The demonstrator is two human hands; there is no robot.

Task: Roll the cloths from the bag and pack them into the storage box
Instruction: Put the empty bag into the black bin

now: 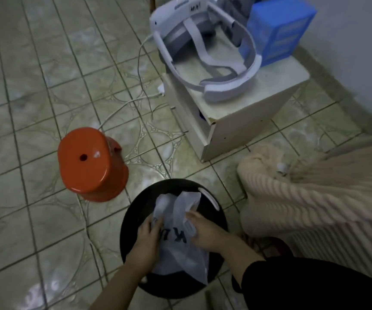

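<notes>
Low in the middle of the frame, both hands work at a white plastic bag (181, 238) that lies on a round black stool (219, 222). The left hand (146, 239) grips the bag's left side, fingers curled into the thin film near its mouth. The right hand (205, 231) pinches the crumpled plastic on the right side, fingers bent around a fold. The bag is translucent and wrinkled, with dark printed letters across its front; its mouth points toward the top of the frame and its contents cannot be made out.

To the left of centre stands an orange plastic stool (91, 164), smooth and glossy, with a small hole in its seat. At the upper right, a white headset (203, 48) with a curved strap rests on a pale cabinet (243, 108), beside a blue ribbed box (279, 32). A cream ribbed blanket (303, 198) fills the right edge. Glossy greenish tiles (35, 86) cover the floor.
</notes>
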